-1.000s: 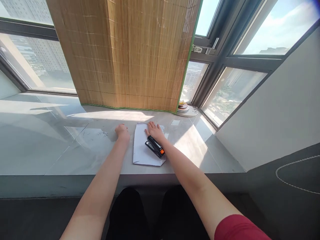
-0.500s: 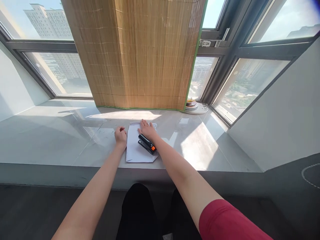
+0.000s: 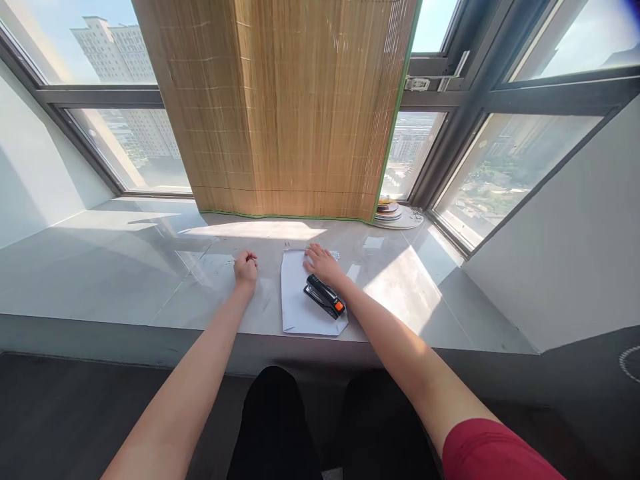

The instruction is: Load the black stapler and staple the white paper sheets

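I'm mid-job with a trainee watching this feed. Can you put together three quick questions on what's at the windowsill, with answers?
1. True or false: the right hand is resting on the white paper.
2. Multiple choice: what black object lies on that paper?
a) a pair of scissors
b) a stapler
c) a phone
3. Open question: which hand is off the paper, and are its fingers curled or straight?

Key:
1. True
2. b
3. The left hand; curled
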A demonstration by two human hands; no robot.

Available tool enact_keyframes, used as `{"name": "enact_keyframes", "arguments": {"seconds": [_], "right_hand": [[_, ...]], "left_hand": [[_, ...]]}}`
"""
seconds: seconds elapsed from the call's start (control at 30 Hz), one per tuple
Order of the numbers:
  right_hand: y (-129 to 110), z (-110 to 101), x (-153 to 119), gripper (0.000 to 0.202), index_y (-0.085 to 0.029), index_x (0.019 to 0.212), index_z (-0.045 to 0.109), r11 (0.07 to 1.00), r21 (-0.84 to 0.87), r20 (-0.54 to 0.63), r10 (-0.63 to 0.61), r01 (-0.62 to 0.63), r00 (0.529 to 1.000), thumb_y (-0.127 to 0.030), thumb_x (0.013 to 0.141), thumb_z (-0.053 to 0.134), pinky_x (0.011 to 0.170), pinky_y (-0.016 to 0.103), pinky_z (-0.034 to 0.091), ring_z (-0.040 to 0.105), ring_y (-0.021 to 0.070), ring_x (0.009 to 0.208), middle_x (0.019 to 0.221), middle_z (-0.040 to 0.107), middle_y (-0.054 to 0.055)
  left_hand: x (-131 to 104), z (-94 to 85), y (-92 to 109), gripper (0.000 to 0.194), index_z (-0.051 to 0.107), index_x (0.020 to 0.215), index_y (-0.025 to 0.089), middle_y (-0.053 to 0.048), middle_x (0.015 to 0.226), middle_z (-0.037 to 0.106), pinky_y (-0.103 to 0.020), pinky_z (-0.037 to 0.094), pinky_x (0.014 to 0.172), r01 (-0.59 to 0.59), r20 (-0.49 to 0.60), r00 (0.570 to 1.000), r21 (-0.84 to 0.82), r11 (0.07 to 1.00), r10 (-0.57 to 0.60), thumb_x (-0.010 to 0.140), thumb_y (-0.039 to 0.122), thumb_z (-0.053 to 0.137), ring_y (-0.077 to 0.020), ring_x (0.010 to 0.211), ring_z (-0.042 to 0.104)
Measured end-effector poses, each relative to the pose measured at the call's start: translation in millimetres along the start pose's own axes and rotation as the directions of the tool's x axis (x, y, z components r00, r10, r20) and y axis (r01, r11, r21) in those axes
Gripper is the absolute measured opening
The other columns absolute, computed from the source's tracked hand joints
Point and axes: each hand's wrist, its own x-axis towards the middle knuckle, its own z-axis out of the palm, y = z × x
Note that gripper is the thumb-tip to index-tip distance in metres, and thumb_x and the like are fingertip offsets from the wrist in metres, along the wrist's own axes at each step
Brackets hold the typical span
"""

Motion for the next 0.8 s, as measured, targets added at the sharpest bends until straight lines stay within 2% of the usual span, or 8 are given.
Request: {"name": "enact_keyframes", "arguments": {"seconds": [0.13,0.23,0.43,0.53,0.6,0.67,0.73,0.8], "right_hand": [[56.2,-9.4,-20.0,0.045,-0.019,0.151,0.061,0.999,-0.052,-0.069,-0.018,0.014,0.997,-0.038,0.113,0.045,0.135,0.053,0.032,0.036,0.0328,0.166,0.172,0.048,0.017],[83.3,-15.5,-22.9,0.042,-0.021,0.146,0.064,0.996,-0.07,-0.098,-0.059,0.052,0.993,-0.036,0.112,0.046,0.132,0.049,0.037,0.044,0.0309,0.16,0.162,0.057,0.016],[85.9,-15.0,-12.3,0.043,-0.019,0.145,0.067,1.0,-0.015,-0.158,-0.013,0.01,0.987,-0.031,0.11,0.044,0.129,0.055,0.039,0.053,0.0348,0.151,0.157,0.06,0.018],[85.2,-13.6,-8.9,0.044,-0.02,0.146,0.07,0.998,0.054,-0.143,0.037,-0.029,0.989,-0.037,0.109,0.051,0.13,0.056,0.039,0.051,0.0379,0.153,0.161,0.057,0.02],[87.4,-14.0,-7.9,0.045,-0.021,0.147,0.071,0.996,0.08,-0.114,0.046,-0.037,0.992,-0.04,0.108,0.057,0.13,0.057,0.039,0.051,0.0394,0.153,0.163,0.056,0.02],[90.5,-15.6,-7.3,0.052,-0.019,0.152,0.067,0.994,0.107,-0.111,0.034,-0.022,0.993,-0.041,0.105,0.062,0.131,0.057,0.038,0.049,0.0396,0.155,0.164,0.055,0.022],[93.7,-18.0,-6.4,0.064,-0.017,0.162,0.056,0.983,0.182,-0.155,0.032,-0.003,0.987,-0.04,0.102,0.064,0.132,0.054,0.038,0.048,0.0371,0.157,0.165,0.053,0.022],[96.8,-20.4,-5.0,0.073,-0.016,0.167,0.048,0.957,0.292,-0.219,0.065,0.002,0.973,-0.038,0.1,0.063,0.129,0.051,0.042,0.051,0.0342,0.154,0.164,0.054,0.021]], "left_hand": [[0.2,2.3,0.3,0.016,0.058,0.069,0.023,0.001,0.06,0.05,-0.026,0.031,0.055,0.008,0.001,1.0,0.023,1.0,-0.008,0.059,0.012,0.051,-0.0153,0.058,0.045],[0.1,4.1,0.6,0.016,0.058,0.068,0.022,0.001,0.059,0.05,-0.026,0.031,0.055,0.002,0.0,1.0,0.059,0.998,-0.002,0.06,0.011,0.051,-0.0157,0.057,0.045],[-5.8,1.2,4.7,0.018,0.06,0.07,0.023,0.0,0.064,0.054,-0.029,0.036,0.061,-0.03,0.032,0.999,0.237,0.971,0.023,0.069,0.007,0.051,-0.0188,0.062,0.05],[-14.6,12.3,14.3,0.022,0.057,0.07,0.023,-0.003,0.07,0.059,-0.033,0.042,0.071,-0.2,0.113,0.979,0.425,0.883,0.168,0.074,0.003,0.05,-0.0224,0.073,0.057],[-20.4,34.5,23.3,0.025,0.056,0.072,0.024,-0.004,0.078,0.062,-0.035,0.045,0.079,-0.383,0.274,0.92,0.463,0.799,0.282,0.078,0.001,0.048,-0.0237,0.08,0.059],[-24.1,69.2,32.4,0.026,0.057,0.074,0.023,-0.005,0.082,0.063,-0.036,0.047,0.081,-0.515,0.456,0.831,0.414,0.75,0.319,0.082,0.001,0.047,-0.024,0.081,0.06],[-25.4,111.0,38.8,0.026,0.06,0.076,0.023,-0.005,0.085,0.065,-0.036,0.049,0.082,-0.582,0.598,0.735,0.316,0.75,0.319,0.084,0.001,0.047,-0.0232,0.081,0.06],[-25.6,150.8,39.8,0.026,0.062,0.079,0.022,-0.005,0.085,0.066,-0.036,0.05,0.083,-0.577,0.667,0.685,0.254,0.776,0.292,0.084,0.001,0.047,-0.0229,0.083,0.062]]}}
